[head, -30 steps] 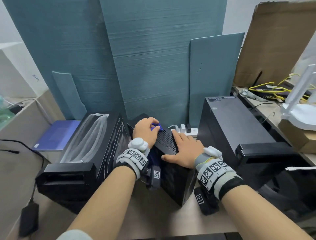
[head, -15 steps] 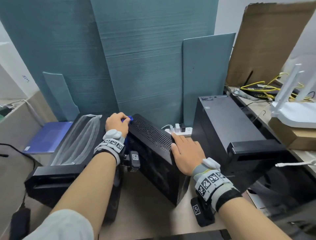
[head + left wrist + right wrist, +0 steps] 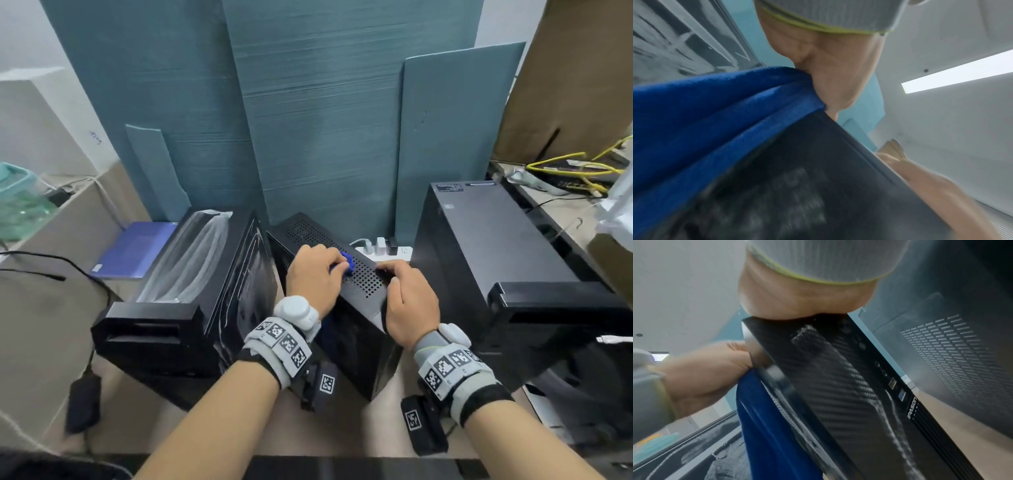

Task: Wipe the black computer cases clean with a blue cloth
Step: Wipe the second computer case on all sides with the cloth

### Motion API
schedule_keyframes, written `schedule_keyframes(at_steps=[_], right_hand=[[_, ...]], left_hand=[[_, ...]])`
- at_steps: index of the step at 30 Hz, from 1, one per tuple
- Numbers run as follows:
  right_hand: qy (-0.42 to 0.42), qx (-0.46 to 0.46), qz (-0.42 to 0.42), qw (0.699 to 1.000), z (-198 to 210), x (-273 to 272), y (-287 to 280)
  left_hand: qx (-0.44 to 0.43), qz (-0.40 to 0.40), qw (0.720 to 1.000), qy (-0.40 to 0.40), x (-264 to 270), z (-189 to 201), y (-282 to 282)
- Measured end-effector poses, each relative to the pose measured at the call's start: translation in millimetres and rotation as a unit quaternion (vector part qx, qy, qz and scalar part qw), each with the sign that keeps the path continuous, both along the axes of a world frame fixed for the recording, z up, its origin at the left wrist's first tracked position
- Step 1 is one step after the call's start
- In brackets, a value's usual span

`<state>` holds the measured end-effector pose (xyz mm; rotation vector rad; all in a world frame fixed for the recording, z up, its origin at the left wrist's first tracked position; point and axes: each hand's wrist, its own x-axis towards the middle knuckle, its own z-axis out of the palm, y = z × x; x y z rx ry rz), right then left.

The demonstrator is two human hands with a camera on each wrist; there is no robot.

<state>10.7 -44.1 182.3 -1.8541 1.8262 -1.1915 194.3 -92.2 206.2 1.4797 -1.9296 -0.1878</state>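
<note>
Three black computer cases stand on the desk. The middle case (image 3: 363, 284) is tilted and has a perforated top. My left hand (image 3: 329, 265) rests on that top and grips a bunched blue cloth (image 3: 346, 265). The rest of the cloth (image 3: 715, 113) hangs down the case's left side (image 3: 818, 178). My right hand (image 3: 394, 277) holds the top's near right edge with curled fingers, its heel on the carbon-patterned front (image 3: 838, 386). The cloth (image 3: 766, 434) and left hand (image 3: 711, 374) also show in the right wrist view. The left case (image 3: 191, 294) and right case (image 3: 496, 246) flank it.
Teal boards (image 3: 325, 120) lean against the wall behind the cases. A white power strip (image 3: 383, 250) lies behind the middle case. A blue folder (image 3: 137, 248) lies far left and a black adapter (image 3: 84, 401) near left. Cardboard (image 3: 575, 85) and yellow cables (image 3: 575, 168) are at the right.
My left hand has slid the cloth from the far left corner of the middle case's top toward the right. My right hand went from lying flat to curling on the near right edge.
</note>
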Motion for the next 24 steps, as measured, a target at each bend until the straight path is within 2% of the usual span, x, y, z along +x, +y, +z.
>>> schedule_keyframes(at_steps=[4, 7, 9, 12, 17, 21, 24], right_hand=[[-0.005, -0.016, 0.019, 1.000, 1, 1, 2], [-0.003, -0.029, 0.023, 0.999, 0, 1, 1], [-0.005, -0.049, 0.024, 0.998, 2, 0, 1], [-0.022, -0.064, 0.016, 0.998, 5, -1, 3], [-0.119, -0.021, -0.024, 0.992, -8, 1, 5], [-0.252, -0.001, -0.047, 0.967, -19, 4, 2], [-0.281, -0.006, -0.059, 0.958, -22, 3, 0]], left_hand=[[-0.019, -0.098, 0.995, 0.001, -6, -3, 25], [-0.017, -0.132, 0.991, -0.015, 9, 0, 18], [0.010, -0.107, 0.994, -0.013, 21, 1, -1], [0.051, -0.022, 0.998, 0.032, 37, 4, -42], [0.098, 0.092, 0.990, 0.045, 56, 11, -99], [0.090, 0.114, 0.989, 0.036, 50, 12, -107], [0.072, 0.055, 0.996, -0.007, 19, 14, -83]])
